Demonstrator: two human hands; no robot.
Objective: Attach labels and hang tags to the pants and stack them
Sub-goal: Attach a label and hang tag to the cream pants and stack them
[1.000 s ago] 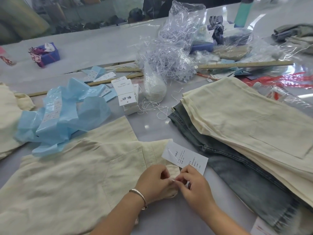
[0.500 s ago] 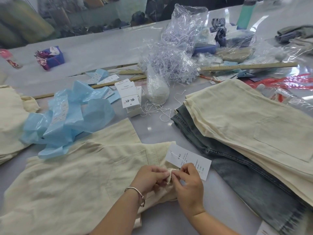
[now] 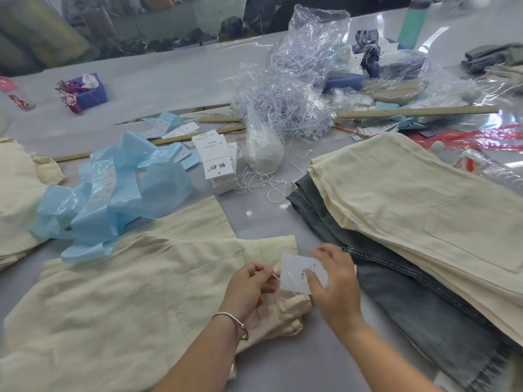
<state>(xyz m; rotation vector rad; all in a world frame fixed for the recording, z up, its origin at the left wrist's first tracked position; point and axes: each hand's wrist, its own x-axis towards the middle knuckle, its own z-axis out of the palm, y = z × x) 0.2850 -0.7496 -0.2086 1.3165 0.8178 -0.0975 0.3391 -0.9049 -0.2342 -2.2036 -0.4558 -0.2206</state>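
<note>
The left hand pinches a thin white string in a narrow grip, the blurred right hand spreads over the white paper hang tag, above cream fabric pants lying on the grey desk.

Long, glossy pale-grey worktable catching window glare at far right; blurred dark heaps of fabric lining the background.

The left hand pinches thumb to forefinger, wrist braceleted; at its 3 o'clock the right hand spreads blurred fingers.
</note>
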